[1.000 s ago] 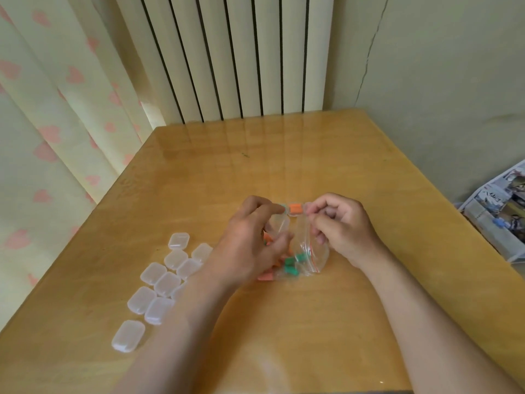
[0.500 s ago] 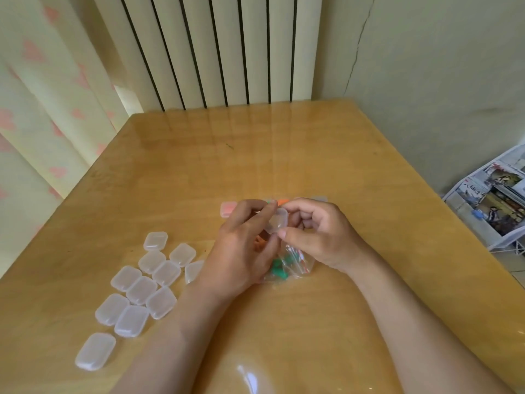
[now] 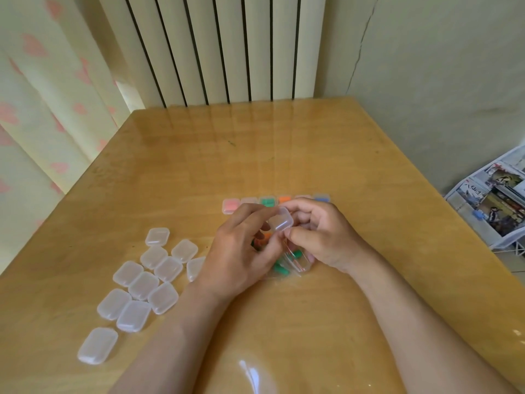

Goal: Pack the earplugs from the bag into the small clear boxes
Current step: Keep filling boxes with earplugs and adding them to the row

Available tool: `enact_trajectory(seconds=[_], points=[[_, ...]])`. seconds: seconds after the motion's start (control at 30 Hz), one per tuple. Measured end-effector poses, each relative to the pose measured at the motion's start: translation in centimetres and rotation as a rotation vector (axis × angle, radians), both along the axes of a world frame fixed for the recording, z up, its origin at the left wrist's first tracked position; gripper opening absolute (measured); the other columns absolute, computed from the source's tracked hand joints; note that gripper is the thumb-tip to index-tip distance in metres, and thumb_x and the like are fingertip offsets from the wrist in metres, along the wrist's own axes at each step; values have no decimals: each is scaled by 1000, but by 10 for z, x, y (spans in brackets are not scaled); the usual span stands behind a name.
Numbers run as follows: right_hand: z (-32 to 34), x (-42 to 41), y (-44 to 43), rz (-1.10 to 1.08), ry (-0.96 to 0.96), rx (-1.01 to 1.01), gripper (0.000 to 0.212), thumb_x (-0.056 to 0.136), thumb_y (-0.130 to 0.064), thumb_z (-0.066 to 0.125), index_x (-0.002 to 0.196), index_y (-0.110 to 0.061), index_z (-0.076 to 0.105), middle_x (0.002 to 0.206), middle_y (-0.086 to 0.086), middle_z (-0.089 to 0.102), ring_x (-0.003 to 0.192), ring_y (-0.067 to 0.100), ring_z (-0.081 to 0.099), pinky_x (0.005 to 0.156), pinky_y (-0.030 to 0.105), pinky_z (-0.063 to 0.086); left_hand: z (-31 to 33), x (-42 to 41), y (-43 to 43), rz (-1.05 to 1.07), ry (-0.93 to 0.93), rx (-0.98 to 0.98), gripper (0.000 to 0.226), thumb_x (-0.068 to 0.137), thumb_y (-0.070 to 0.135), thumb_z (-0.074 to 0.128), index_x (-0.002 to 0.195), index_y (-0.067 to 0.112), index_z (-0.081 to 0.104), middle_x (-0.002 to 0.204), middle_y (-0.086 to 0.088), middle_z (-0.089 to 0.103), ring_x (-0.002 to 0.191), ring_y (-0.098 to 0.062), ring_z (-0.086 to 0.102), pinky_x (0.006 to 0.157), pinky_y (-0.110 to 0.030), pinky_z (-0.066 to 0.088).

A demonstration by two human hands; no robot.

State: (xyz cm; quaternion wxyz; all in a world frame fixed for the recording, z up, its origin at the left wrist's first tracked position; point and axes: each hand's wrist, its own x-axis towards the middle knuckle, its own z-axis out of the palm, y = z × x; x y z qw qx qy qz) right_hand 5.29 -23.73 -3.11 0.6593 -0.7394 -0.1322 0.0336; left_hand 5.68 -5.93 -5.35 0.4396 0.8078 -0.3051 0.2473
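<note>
on the wooden table (image 3: 312,155), a cluster of empty clear boxes (image 3: 142,282) is spread at eight o'clock from the hands. the left hand (image 3: 241,251) and right hand (image 3: 324,240) are brought together at mid-table, fingers curled. a row of filled boxes (image 3: 267,201) is lined up just beyond them at twelve o'clock. the bag (image 3: 298,264) of green and orange earplugs (image 3: 281,269) is partly covered beneath both hands. one small clear box (image 3: 281,220) is gripped by both: left fingertips (image 3: 267,216) at its nine o'clock edge, right thumb (image 3: 298,234) at its five o'clock corner.
</note>
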Motion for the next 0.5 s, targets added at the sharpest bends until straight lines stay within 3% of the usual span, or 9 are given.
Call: enact_trajectory(seconds=[0.23, 0.37, 0.5], points=[[1, 0, 3, -23, 15, 9, 29, 77, -1, 61, 101, -14, 67, 74, 5, 69, 58, 9, 64, 44, 10, 43, -1, 0, -3, 34, -23, 28, 30, 88, 19, 65, 114, 6, 71, 102, -4, 65, 74, -7, 59, 68, -21, 51], [0, 0, 1, -46, 28, -23, 38, 86, 14, 58, 105, -19, 66, 71, 7, 68, 55, 11, 63, 42, 15, 44, -2, 2, -3, 13, -27, 7, 31, 88, 16, 66, 116, 3, 68, 105, -6, 62, 79, -7, 58, 65, -27, 53], [-2, 2, 1, -60, 34, -39, 23, 92, -5, 63, 105, -23, 67, 66, 14, 65, 46, 14, 58, 39, 28, 40, -3, 1, -1, 12, -11, -7, 38, 87, 13, 68, 123, 2, 62, 113, -7, 57, 78, -12, 62, 68, -28, 54]])
